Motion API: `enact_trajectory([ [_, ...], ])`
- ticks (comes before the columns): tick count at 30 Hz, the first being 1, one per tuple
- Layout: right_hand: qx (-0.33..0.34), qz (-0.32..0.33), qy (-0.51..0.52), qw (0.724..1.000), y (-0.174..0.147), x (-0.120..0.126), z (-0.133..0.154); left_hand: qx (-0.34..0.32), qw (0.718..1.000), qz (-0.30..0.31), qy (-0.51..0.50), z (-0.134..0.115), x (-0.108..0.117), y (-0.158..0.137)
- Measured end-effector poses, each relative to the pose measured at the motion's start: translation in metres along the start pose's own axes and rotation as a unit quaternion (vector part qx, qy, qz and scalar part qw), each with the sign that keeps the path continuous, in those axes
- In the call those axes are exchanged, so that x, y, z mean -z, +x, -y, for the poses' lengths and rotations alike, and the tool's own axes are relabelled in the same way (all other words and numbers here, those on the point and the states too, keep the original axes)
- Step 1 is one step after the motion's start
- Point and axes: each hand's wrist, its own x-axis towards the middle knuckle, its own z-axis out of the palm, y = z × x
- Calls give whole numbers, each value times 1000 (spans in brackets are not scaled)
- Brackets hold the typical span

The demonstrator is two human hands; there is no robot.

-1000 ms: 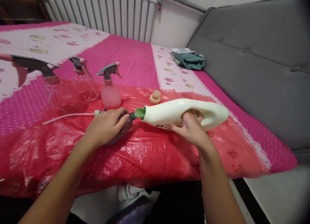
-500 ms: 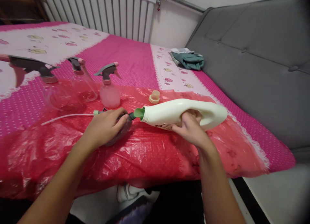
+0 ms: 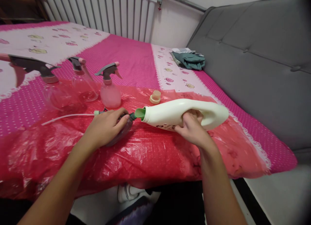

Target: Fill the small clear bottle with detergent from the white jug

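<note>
My left hand (image 3: 110,126) is wrapped round a clear spray bottle (image 3: 121,134), which leans with its dark open neck toward the right. My right hand (image 3: 194,124) grips the handle of a cream-white detergent jug (image 3: 167,113), tipped on its side. The jug's green spout (image 3: 140,113) meets the bottle's neck; whether liquid is flowing I cannot make out. Behind my left hand a sprayer head, mostly hidden, lies with its pale tube (image 3: 68,117) pointing left. A cream cap (image 3: 155,97) sits just beyond the jug.
Three spray bottles with trigger heads stand at the left: a large one (image 3: 60,97), a clear one (image 3: 85,88) and one with cloudy contents (image 3: 110,95). Red plastic sheeting (image 3: 150,157) covers the bed's near edge. Folded clothes (image 3: 189,59) lie by the grey headboard (image 3: 252,56).
</note>
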Motion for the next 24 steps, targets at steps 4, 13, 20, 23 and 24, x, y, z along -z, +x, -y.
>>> enact_trajectory([
  [4,3,1,-6,1000,0,-1,-1,0,1000,-4,-12,0,0,-1],
  [13,-22,0,-5,1000,2,1,6,0,1000,7,3,0,0,0],
  [20,-30,12,17,999,1,2,6,0,1000,6,0,1,0,0],
  [23,-36,20,15,999,1,2,7,0,1000,4,0,0,-1,0],
  [24,-37,20,14,999,1,3,7,-1,1000,3,0,0,-1,0],
])
